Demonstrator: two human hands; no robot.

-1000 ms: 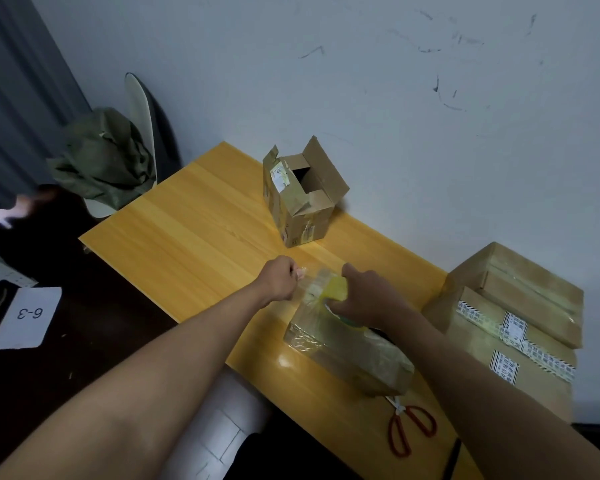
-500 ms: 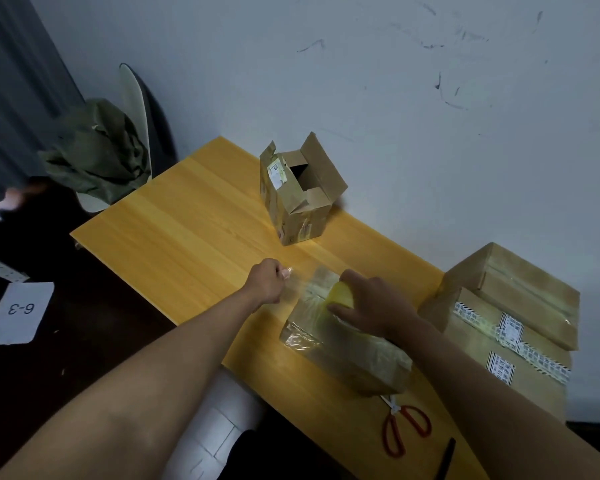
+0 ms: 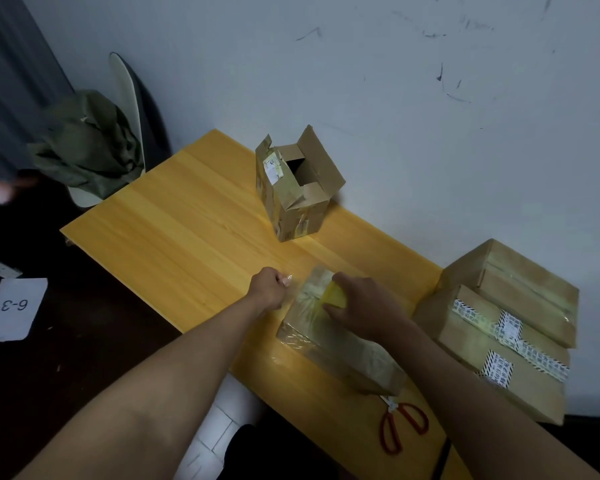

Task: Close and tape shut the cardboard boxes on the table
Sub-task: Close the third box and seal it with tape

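Observation:
A closed cardboard box (image 3: 340, 344), glossy with clear tape, lies near the front edge of the yellow wooden table (image 3: 194, 230). My right hand (image 3: 364, 306) grips a yellow tape roll (image 3: 335, 296) on the box's far end. My left hand (image 3: 271, 287), just left of the box, pinches the free end of the clear tape, and a short strip is stretched between the hands. An upright cardboard box (image 3: 297, 195) with its top flaps open stands at the back by the wall.
Two larger taped boxes (image 3: 499, 323) are stacked at the table's right end. Red-handled scissors (image 3: 400, 427) lie by the front edge, right of the near box. A chair with a green cloth (image 3: 87, 147) stands left, and a paper marked 6-3 (image 3: 13, 308) lies on the dark floor.
My left hand has drawn the tape end a little to the left, away from the roll. The right hand stays on the roll atop the box.

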